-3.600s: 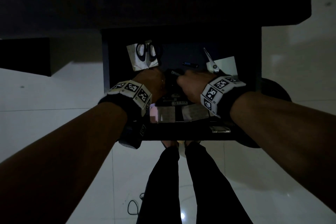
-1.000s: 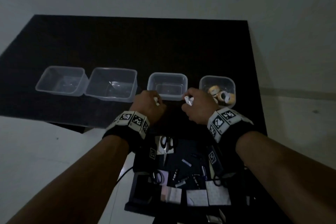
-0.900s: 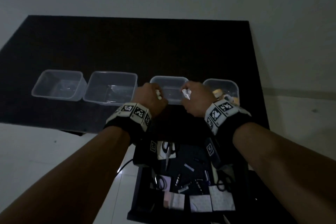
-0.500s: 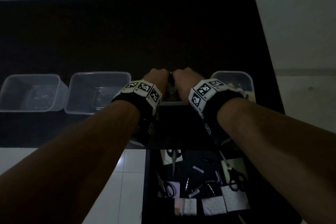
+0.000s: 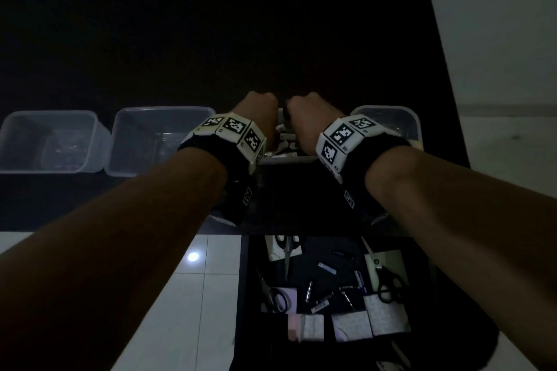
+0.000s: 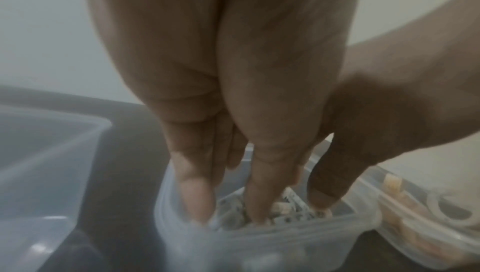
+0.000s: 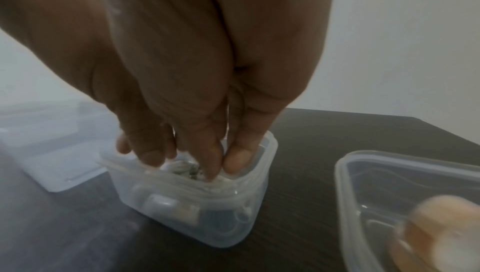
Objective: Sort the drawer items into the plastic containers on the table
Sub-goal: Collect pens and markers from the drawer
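Both hands [image 5: 281, 117] over third container [image 5: 286, 158]

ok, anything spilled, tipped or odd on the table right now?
Nothing stands out. All four containers sit upright in a row; both hands reach into the third container, and its small items stay inside. Nothing visible on the table around them.

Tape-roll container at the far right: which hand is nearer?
Right. The right hand is in the small container directly beside the tape-roll container; the left hand reaches into that same small container from the side away from the tape rolls.
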